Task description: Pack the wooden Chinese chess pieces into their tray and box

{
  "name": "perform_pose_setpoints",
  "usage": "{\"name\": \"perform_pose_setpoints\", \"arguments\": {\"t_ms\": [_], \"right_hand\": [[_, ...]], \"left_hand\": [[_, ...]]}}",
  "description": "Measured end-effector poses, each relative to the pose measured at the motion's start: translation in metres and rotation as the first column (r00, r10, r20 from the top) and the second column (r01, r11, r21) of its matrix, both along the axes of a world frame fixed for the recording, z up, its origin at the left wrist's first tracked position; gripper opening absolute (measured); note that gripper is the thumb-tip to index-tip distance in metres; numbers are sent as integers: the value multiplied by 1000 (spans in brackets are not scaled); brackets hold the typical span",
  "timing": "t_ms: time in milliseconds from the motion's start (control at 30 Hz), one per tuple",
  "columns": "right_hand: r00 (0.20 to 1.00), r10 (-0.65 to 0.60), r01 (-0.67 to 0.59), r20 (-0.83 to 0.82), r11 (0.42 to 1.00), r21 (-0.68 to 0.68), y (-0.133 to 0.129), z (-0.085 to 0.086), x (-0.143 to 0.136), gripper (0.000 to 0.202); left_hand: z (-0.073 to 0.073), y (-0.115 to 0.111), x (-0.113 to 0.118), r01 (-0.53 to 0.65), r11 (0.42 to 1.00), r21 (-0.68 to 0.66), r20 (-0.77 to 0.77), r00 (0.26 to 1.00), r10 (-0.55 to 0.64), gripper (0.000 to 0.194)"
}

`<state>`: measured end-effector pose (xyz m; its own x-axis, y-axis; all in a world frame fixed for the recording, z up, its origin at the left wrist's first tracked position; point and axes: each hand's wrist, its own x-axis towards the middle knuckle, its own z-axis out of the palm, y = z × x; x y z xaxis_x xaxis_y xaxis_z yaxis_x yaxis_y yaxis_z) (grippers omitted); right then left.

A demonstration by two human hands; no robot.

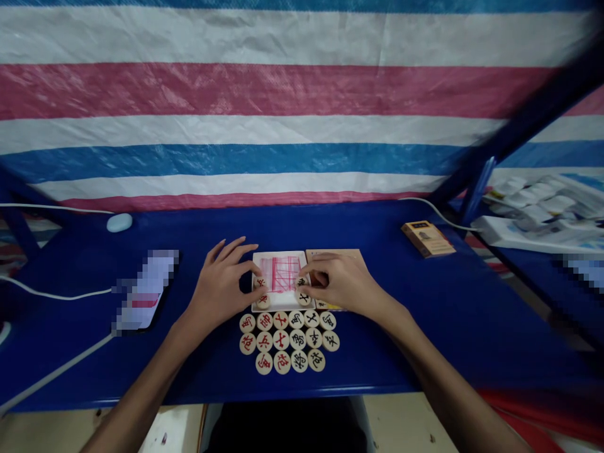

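Note:
My left hand pinches a red-marked Chinese chess piece between thumb and forefinger at the left side of a white tray; its other fingers are spread. A second red-marked piece lies just below, partly under the thumb. At the tray's right side, my right hand has thumb and forefinger closed on a black-marked Chinese chess piece, with another black-marked piece beside it. Red lines cover the tray's middle. In front lie rows of chess pieces, red characters on the left and black on the right.
A tan box adjoins the tray beneath my right hand. On the blue table lie a phone at left with a cable, a pale rounded object and a cigarette pack. A striped tarp hangs behind.

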<state>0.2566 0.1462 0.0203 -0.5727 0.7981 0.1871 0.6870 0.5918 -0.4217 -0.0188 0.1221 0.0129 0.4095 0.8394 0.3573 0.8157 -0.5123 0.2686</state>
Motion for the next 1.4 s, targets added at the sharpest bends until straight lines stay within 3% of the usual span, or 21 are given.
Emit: {"name": "perform_pose_setpoints", "arguments": {"t_ms": [133, 433, 667, 800, 1000, 1167, 1400], "right_hand": [[999, -55, 55, 0, 998, -13, -2, -2, -4, 14], [996, -90, 90, 0, 994, 60, -8, -5, -12, 15], [957, -33, 60, -290, 995, 85, -20, 8, -11, 21], [890, -67, 87, -451, 996, 23, -49, 10, -13, 24], [760, -183, 272, -624, 961, 49, -105, -19, -16, 35], [769, -213, 364, -603, 921, 139, -132, -33, -17, 56], [800, -200, 261, -565, 965, 27, -145, -37, -31, 38]], "left_hand": [[-1, 2, 1, 16, 999, 30, 39, 999, -17, 16], [13, -5, 12, 47, 995, 88, 171, 983, -62, 15], [16, -16, 15, -20, 983, 182, 341, 939, -44, 22], [11, -36, 19, -2, 984, 178, 415, 907, -73, 25], [-10, -88, 24, -143, 982, 127, 568, 822, 46, 42], [-19, -119, 24, -221, 975, 28, 681, 718, 143, 34], [-18, -124, 30, -48, 994, 94, 546, 838, -12, 33]]}}
